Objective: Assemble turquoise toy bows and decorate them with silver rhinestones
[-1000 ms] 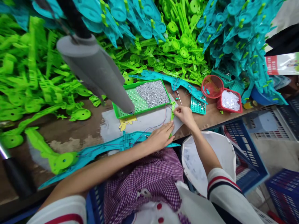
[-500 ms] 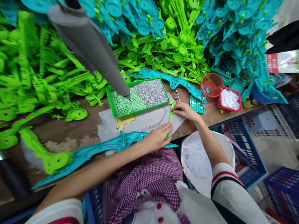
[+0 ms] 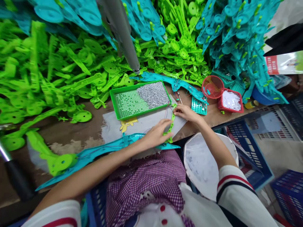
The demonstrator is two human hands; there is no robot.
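My left hand [image 3: 156, 135] and my right hand [image 3: 187, 113] both grip a narrow green plastic strip [image 3: 171, 125] that lies on a grey cloth [image 3: 151, 121] at the bench's front edge. The left hand pinches the strip's near end, the right hand its far end. Thin red and blue wires [image 3: 157, 127] run from the strip to a long teal plastic part [image 3: 104, 151] lying along the bench edge under my left forearm.
A green tray [image 3: 118, 113] of small silver screws sits behind the cloth. To the right stand a teal grid holder [image 3: 200, 107], a red round basket [image 3: 212, 86] and a red square basket [image 3: 230, 101]. Green and teal plastic parts are heaped behind. A grey hanging tool [image 3: 120, 28] dangles above.
My left hand has slid forward and lifted the strip's near end; my right hand has stayed on the far end. The grey hanging tool swung from over the tray up to the top.
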